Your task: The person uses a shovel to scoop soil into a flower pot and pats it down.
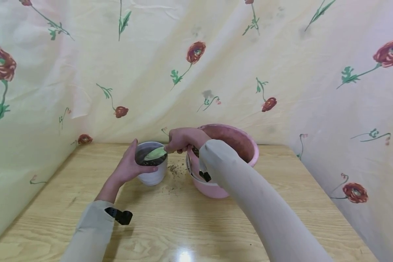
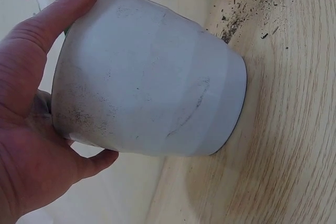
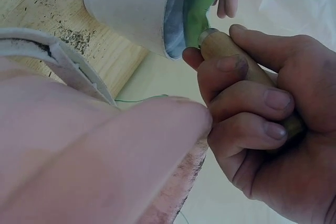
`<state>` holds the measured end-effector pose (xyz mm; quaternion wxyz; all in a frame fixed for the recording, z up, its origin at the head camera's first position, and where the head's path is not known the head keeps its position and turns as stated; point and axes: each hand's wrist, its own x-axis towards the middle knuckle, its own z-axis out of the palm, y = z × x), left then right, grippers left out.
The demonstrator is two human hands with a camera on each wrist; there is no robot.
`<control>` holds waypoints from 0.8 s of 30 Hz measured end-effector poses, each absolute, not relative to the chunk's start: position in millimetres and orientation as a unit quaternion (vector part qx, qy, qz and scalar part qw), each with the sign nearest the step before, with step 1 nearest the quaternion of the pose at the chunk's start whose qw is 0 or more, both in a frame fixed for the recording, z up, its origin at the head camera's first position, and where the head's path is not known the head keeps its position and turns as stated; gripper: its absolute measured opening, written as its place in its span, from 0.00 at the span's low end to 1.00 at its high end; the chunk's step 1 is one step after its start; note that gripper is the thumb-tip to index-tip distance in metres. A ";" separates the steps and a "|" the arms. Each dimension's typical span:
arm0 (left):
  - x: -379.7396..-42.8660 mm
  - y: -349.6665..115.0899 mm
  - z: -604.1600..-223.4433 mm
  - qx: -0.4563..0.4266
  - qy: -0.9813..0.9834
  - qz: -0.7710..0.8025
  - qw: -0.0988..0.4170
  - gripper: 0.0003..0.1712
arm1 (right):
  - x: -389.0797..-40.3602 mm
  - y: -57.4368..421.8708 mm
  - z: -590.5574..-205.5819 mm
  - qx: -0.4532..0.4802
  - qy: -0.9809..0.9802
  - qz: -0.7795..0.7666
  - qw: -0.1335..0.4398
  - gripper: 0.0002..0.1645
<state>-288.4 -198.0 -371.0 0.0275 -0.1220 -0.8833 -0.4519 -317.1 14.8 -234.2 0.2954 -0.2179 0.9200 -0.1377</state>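
Observation:
My left hand (image 1: 129, 167) grips a white plant pot (image 1: 152, 178) near its rim, with thumb and fingers spread to either side. Dark soil (image 1: 154, 162) shows inside the pot, which stands upright on the wooden table. My right hand (image 1: 185, 140) holds a small hand trowel (image 1: 155, 153) whose green blade reaches down into the pot's mouth. In the right wrist view, the fingers wrap round the trowel's wooden handle (image 3: 226, 45). Smudges of soil mark the pot's outer wall (image 2: 147, 77) in the left wrist view.
Close to the pot's right stands a large pink bucket (image 1: 213, 191), with my right forearm crossing over it; some soil (image 1: 195, 151) shows inside. Loose soil crumbs (image 1: 174, 170) lie scattered on the table (image 1: 170, 225) between pot and bucket. A flower-printed cloth (image 1: 150, 72) hangs behind.

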 end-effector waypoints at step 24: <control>-282.6 -196.1 -369.5 -0.136 -0.892 -0.423 0.086 0.82 | -307.6 52.1 -227.9 -0.345 0.927 -0.120 0.083 0.19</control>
